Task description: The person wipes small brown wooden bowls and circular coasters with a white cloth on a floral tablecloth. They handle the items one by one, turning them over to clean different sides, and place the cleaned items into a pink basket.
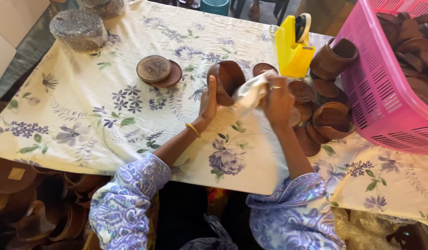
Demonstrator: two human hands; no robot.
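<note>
Bowl: a dark brown wooden bowl [228, 82], smooth and round, held up off the table [84, 115] near its middle, just this side of the yellow tape dispenser [292, 51].
Bowl facing: tipped on its side, hollow turned right toward the cloth; its rim runs roughly up and down, leaning a little left at the top.
Left hand: the left hand [208, 99] grips the bowl from the near left, fingers curled round its back, thumb along the edge.
Right hand: the right hand [277, 99] is closed on a bunched white cloth [250, 94], which touches the bowl's right side.
Cloth: crumpled, pale, stretched between the right hand and the bowl.
Discs: two flat brown discs [158, 70] lie overlapping on the table, left of the bowl.
Pile: more brown bowls and lids [322, 115] are heaped to the right, just beside the right hand.
Basket: a pink basket [385, 92] at the far right holds more brown pieces.
Table cover: white with blue flowers.
</note>
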